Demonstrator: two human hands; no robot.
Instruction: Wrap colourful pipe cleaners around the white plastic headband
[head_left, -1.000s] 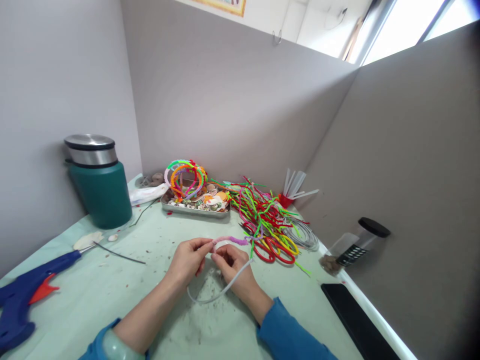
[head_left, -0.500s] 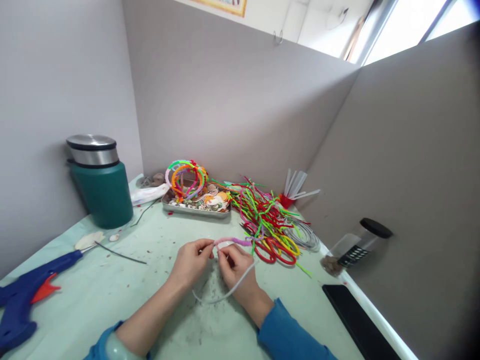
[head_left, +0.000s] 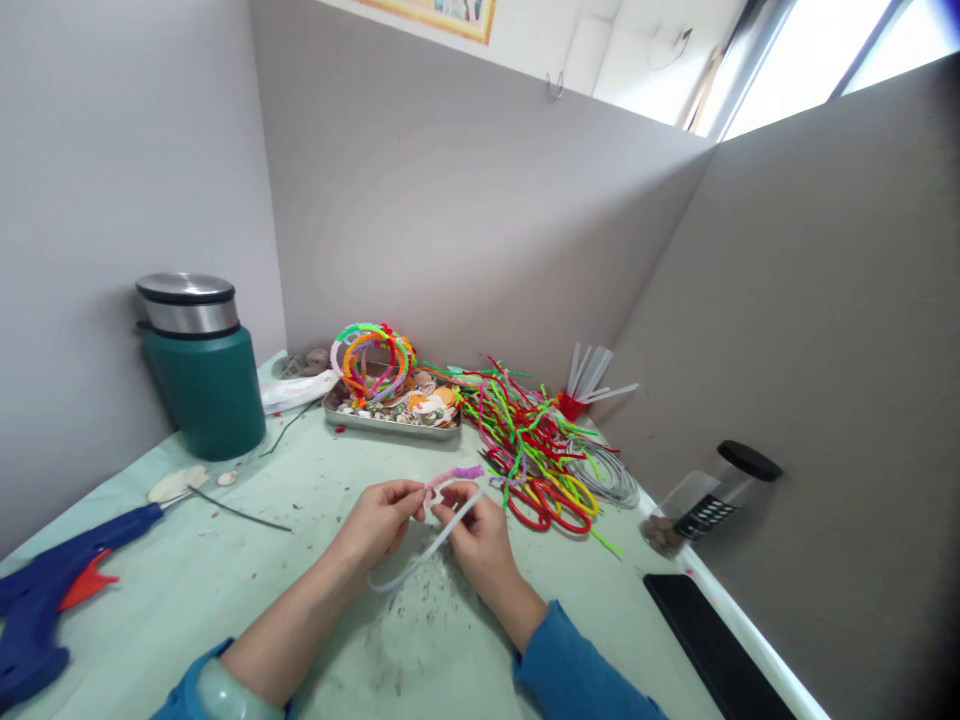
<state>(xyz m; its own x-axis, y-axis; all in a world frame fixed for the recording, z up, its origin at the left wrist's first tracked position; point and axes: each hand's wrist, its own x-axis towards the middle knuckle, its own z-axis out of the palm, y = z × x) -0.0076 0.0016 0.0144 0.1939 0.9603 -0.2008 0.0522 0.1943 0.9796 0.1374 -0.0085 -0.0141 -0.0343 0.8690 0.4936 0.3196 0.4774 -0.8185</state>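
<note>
Between my hands is a pale grey cord (head_left: 427, 558) bent into an open loop, with one end wrapped in pink and purple pipe cleaner (head_left: 469, 472). My left hand (head_left: 382, 515) pinches the pink part of the wrapping between thumb and forefinger. Close beside it, my right hand (head_left: 476, 530) is closed, its fingertips at the pink pipe cleaner strand; its grip is partly hidden. The grey cord passes in front of my right fingers and curves down towards my left wrist. A pile of loose pipe cleaners (head_left: 517, 420) lies beyond my right hand.
Red-handled scissors (head_left: 559, 505) lie by the pile. Behind stands a metal tray (head_left: 390, 428) of shells with colourful pipe-cleaner rings (head_left: 375, 360). On the left are a green flask (head_left: 206, 390) and a blue glue gun (head_left: 82, 545); on the right, a clear jar (head_left: 712, 500) and a black slab (head_left: 712, 640).
The purple wrapped end has tilted upward and now stands apart from the pile. The grey cord loop has swung up and left, crossing in front of my right fingers. Both hands stay close together.
</note>
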